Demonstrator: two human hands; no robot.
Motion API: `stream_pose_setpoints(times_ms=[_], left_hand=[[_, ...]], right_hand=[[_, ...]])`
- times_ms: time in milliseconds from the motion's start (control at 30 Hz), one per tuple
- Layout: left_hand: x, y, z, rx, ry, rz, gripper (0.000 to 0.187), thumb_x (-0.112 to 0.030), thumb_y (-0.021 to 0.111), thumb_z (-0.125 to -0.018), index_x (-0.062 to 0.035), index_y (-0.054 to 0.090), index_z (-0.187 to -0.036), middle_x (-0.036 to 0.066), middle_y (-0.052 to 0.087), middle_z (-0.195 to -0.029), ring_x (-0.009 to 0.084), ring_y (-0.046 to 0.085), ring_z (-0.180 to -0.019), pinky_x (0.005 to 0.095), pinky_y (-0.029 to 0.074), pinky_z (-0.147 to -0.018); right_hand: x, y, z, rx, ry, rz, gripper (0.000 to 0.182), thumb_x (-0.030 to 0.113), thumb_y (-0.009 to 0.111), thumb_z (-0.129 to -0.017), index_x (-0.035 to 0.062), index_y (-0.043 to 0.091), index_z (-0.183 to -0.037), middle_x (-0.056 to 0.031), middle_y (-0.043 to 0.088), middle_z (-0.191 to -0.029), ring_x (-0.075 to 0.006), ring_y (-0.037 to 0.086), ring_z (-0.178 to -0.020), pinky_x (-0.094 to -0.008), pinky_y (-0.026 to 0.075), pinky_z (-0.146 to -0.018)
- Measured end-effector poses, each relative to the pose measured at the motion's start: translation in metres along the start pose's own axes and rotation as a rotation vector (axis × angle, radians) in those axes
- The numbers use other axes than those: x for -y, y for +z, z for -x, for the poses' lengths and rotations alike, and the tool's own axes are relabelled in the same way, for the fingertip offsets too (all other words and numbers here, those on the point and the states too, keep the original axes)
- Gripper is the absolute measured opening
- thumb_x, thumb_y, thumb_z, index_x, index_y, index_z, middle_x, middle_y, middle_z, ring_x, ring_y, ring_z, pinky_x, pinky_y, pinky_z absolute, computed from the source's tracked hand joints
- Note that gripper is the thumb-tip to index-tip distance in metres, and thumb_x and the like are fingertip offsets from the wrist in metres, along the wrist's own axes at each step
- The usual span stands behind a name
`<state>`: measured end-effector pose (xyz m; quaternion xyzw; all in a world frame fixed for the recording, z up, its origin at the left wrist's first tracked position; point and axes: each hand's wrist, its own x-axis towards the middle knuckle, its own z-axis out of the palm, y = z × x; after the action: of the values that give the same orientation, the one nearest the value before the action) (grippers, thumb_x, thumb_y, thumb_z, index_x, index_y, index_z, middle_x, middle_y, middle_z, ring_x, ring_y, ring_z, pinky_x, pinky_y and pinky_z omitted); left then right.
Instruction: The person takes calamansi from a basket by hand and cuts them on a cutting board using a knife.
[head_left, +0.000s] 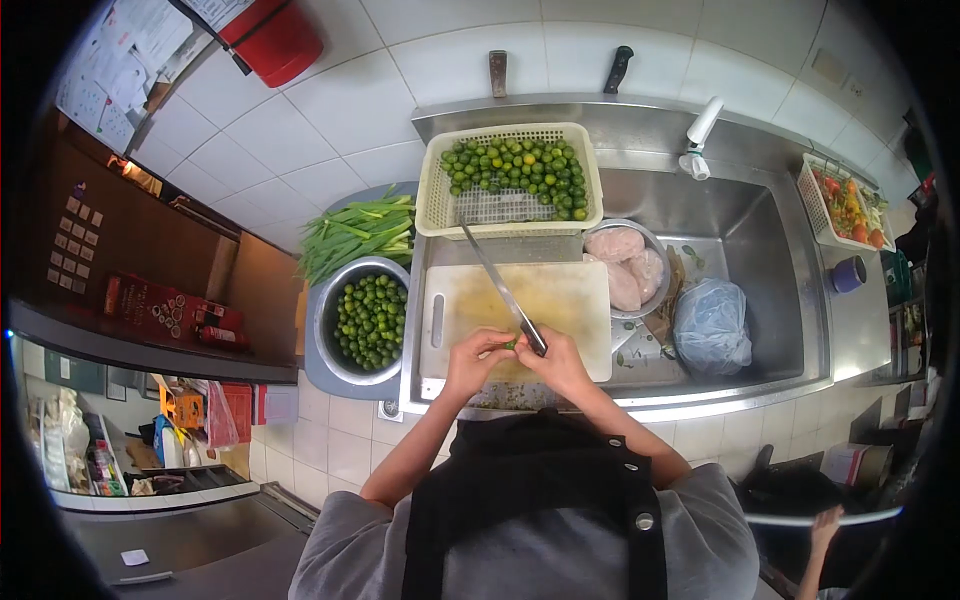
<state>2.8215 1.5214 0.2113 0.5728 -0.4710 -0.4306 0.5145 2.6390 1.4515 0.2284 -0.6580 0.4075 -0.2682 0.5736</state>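
My left hand (pixel 473 357) pinches a small green lime (pixel 509 344) over the near edge of a white cutting board (pixel 560 300). My right hand (pixel 556 361) grips the handle of a long knife (pixel 497 284), whose blade points away toward the far basket and rests against the lime. A cream plastic basket (pixel 430 200) with many green limes stands behind the board. To the left, a round metal bowl (pixel 322 330) holds cut green limes.
Green onions (pixel 355 235) lie behind the metal bowl. A steel bowl of raw chicken (pixel 625 265) and a plastic bag (pixel 712 325) sit in the sink (pixel 770 260). A basket of red vegetables (pixel 845 205) stands at far right. Another person's hand (pixel 826 530) shows at lower right.
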Motion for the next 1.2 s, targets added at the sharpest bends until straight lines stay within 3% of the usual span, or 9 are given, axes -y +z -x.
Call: stream_pose_setpoints(times_ms=[233,300,333,400,433,500,600,700,1200], left_hand=[[-0.008,-0.005,0.001,0.013,-0.004,-0.139,0.028,0.007,0.075,-0.084,0.0008,0.072,-0.111,0.009,0.069,-0.108,0.0190,0.071,-0.101,0.0309,0.058,-0.089],[0.004,-0.005,0.000,-0.085,-0.069,-0.177,0.027,0.004,0.077,-0.084,-0.0004,0.072,-0.111,0.009,0.070,-0.105,0.0180,0.071,-0.096,0.0302,0.058,-0.085],[0.015,-0.007,-0.001,-0.182,-0.134,-0.214,0.027,0.000,0.078,-0.084,-0.0015,0.073,-0.111,0.009,0.071,-0.101,0.0169,0.071,-0.091,0.0294,0.058,-0.080],[0.039,-0.009,-0.006,-0.261,-0.104,-0.154,0.027,-0.001,0.079,-0.085,-0.0027,0.073,-0.111,0.008,0.071,-0.098,0.0161,0.071,-0.088,0.0283,0.057,-0.077],[0.047,-0.009,-0.009,-0.339,-0.076,-0.094,0.027,-0.001,0.079,-0.085,-0.0038,0.074,-0.111,0.008,0.072,-0.095,0.0152,0.070,-0.085,0.0272,0.056,-0.074],[0.059,-0.007,-0.012,-0.357,-0.011,-0.118,0.027,-0.001,0.078,-0.085,-0.0040,0.073,-0.111,0.008,0.071,-0.095,0.0152,0.070,-0.082,0.0271,0.056,-0.072],[0.063,-0.005,-0.014,-0.396,0.088,-0.225,0.026,0.000,0.077,-0.086,-0.0043,0.073,-0.112,0.007,0.069,-0.095,0.0157,0.069,-0.079,0.0271,0.056,-0.070],[0.062,-0.006,-0.014,-0.408,0.127,-0.328,0.026,0.001,0.076,-0.086,-0.0036,0.073,-0.111,0.008,0.067,-0.094,0.0170,0.068,-0.078,0.0280,0.055,-0.069],[0.070,-0.009,-0.016,-0.461,0.164,-0.464,0.021,0.002,0.080,-0.082,0.0004,0.075,-0.102,0.011,0.069,-0.093,0.0210,0.071,-0.082,0.0295,0.058,-0.072]], right_hand=[[-0.008,0.005,0.005,-0.066,-0.043,-0.094,0.020,0.020,0.076,-0.090,0.0020,0.066,-0.090,0.0015,0.060,-0.071,-0.0059,0.051,-0.066,-0.0271,0.043,-0.059],[-0.007,-0.006,0.007,0.053,0.004,0.098,0.031,0.029,0.074,-0.092,-0.0011,0.067,-0.092,-0.0113,0.065,-0.071,-0.0218,0.063,-0.064,-0.0356,0.051,-0.064],[-0.010,-0.009,0.010,0.053,0.003,0.097,0.031,0.029,0.074,-0.092,-0.0011,0.067,-0.092,-0.0113,0.065,-0.071,-0.0218,0.063,-0.064,-0.0356,0.051,-0.064],[-0.023,-0.010,0.020,0.083,-0.053,0.320,0.029,0.027,0.066,-0.097,-0.0008,0.065,-0.106,-0.0219,0.068,-0.077,-0.0392,0.068,-0.071,-0.0448,0.053,-0.068],[-0.031,-0.005,0.026,0.080,-0.053,0.319,0.029,0.027,0.066,-0.097,-0.0008,0.065,-0.106,-0.0219,0.068,-0.077,-0.0392,0.068,-0.071,-0.0448,0.053,-0.068],[-0.042,0.005,0.037,-0.036,-0.137,0.293,0.038,0.021,0.058,-0.100,0.0016,0.055,-0.132,-0.0300,0.067,-0.083,-0.0502,0.065,-0.079,-0.0542,0.053,-0.072],[-0.042,0.004,0.041,0.060,-0.083,0.349,0.054,0.016,0.056,-0.099,0.0076,0.041,-0.151,-0.0313,0.067,-0.087,-0.0493,0.066,-0.079,-0.0536,0.052,-0.074],[-0.042,0.001,0.041,0.080,-0.124,0.417,0.061,0.015,0.055,-0.099,0.0150,0.036,-0.157,-0.0314,0.066,-0.084,-0.0488,0.066,-0.077,-0.0540,0.052,-0.072],[-0.035,0.000,0.044,0.176,-0.153,0.506,0.064,0.018,0.053,-0.100,0.0127,0.031,-0.159,-0.0289,0.066,-0.075,-0.0466,0.066,-0.067,-0.0577,0.052,-0.066]])
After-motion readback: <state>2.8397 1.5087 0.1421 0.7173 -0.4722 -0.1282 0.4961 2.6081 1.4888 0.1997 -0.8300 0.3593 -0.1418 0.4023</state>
